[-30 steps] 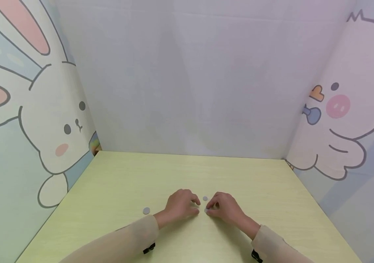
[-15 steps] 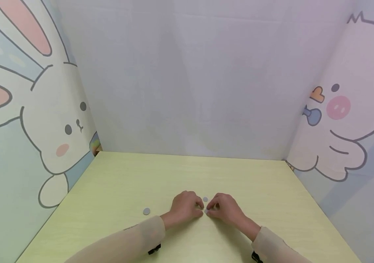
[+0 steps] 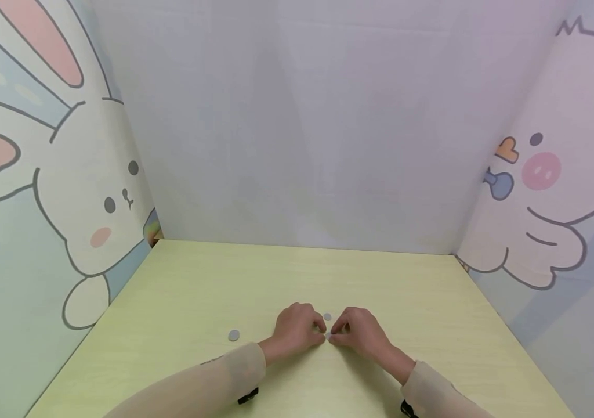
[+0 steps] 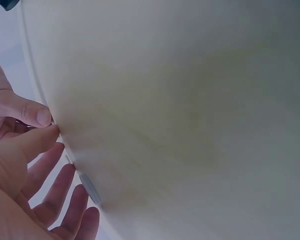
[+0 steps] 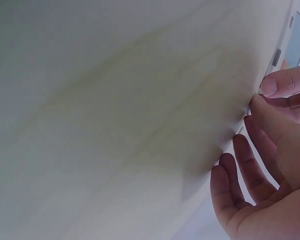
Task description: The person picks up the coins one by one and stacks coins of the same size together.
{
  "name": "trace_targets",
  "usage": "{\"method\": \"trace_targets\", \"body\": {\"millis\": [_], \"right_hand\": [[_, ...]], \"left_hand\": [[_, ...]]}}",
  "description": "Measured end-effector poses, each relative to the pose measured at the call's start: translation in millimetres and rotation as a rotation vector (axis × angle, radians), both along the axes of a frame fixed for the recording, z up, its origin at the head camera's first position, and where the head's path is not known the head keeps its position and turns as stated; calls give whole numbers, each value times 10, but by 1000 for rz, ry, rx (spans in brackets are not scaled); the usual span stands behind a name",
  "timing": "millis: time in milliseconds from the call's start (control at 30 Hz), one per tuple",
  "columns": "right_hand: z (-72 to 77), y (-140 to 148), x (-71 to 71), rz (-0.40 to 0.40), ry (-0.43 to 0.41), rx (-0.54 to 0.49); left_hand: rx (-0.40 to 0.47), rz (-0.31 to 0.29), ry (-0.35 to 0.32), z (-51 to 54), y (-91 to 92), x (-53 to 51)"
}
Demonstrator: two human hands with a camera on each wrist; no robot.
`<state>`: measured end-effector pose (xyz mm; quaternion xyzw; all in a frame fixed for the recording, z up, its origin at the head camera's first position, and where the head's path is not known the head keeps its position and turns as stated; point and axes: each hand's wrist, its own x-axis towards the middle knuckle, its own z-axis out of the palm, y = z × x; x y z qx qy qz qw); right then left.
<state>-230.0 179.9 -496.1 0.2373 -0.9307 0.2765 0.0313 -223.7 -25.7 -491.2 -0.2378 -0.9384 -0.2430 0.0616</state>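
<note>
A small grey coin-like disc [image 3: 328,336] lies between my two hands on the table, mostly covered by fingertips. From the left, my left hand [image 3: 298,328] holds its edge with curled thumb and index finger. My right hand [image 3: 358,332] pinches the same disc from the right. Both thumb tips come close together in the left wrist view, where the left hand [image 4: 35,185] has its other fingers spread along the tabletop. Just beyond the fingertips is a second grey disc [image 3: 327,317]. A third grey disc [image 3: 234,335] lies left of the left hand.
The pale yellow table [image 3: 213,278] reaches back to a plain light cloth [image 3: 302,128]. Cloth with a printed rabbit [image 3: 88,191] borders the left side, and a printed white character [image 3: 553,197] the right.
My left hand has moved right to the disc in the middle, and its thumb and index finger have drawn closer together. The right hand has stayed at that disc; the other discs lie still.
</note>
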Motion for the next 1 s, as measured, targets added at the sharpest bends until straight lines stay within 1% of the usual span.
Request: {"method": "trace_targets", "body": {"millis": [167,267,467,667,800,900,1000], "right_hand": [[-25,-2,-9,2,-2,-4],[-22,-2,-9,7,-2,-3],[-3,5,-14,13,-8,-2],[11,9,-18,22,-10,-7],[16,11,-15,21,-13,-6],[22,12,-13,22,-18,-8],[29,15,-13,27,-20,-11]], "left_hand": [[17,1,-6,-38,15,-6],[21,-1,3,-52,26,-13],[30,-15,13,-34,42,-22],[36,-9,14,2,51,-7],[30,0,25,-7,60,-7],[29,7,41,-45,72,-21],[21,12,43,-50,79,-23]]}}
